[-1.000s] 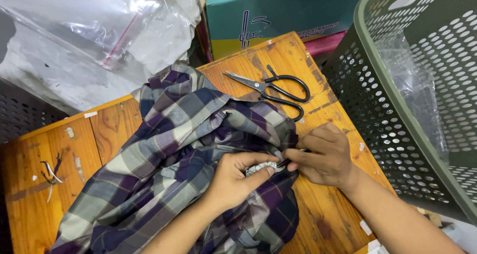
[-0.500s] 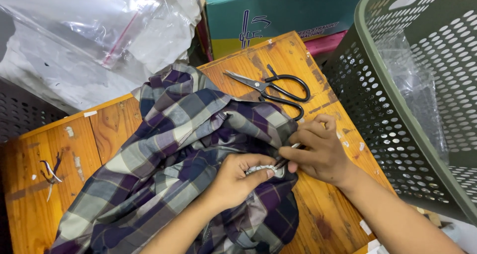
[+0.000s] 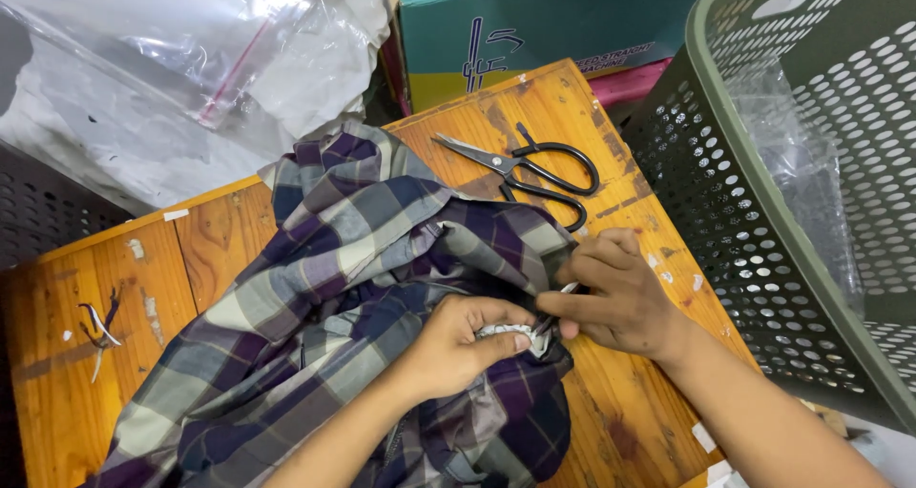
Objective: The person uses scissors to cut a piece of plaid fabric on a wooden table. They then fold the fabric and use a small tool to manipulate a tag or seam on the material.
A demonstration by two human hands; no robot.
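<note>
A plaid of purple, navy and grey is shown on the shirt point(image 3: 363, 288). Black handles are seen on the scissors point(image 3: 534, 168); the basket point(image 3: 725, 211) is olive green, the counter point(image 3: 114, 288) orange-brown.

Lighting: bright, even, diffuse, from overhead; colours render warm and saturated. Shadows: soft and short, a faint one under the scissors point(image 3: 534, 168), a darker one beneath the right hand point(image 3: 611, 292) on the desk point(image 3: 219, 240). Glare: white highlights on the clear plastic bags point(image 3: 191, 59); mild sheen on the plastic inside the green basket point(image 3: 754, 164). Focus: sharp across the centre; plaid shirt point(image 3: 363, 288) weave crisp. Edges: slight wide-angle stretch at the corners. Motion blur: none seen.
</note>
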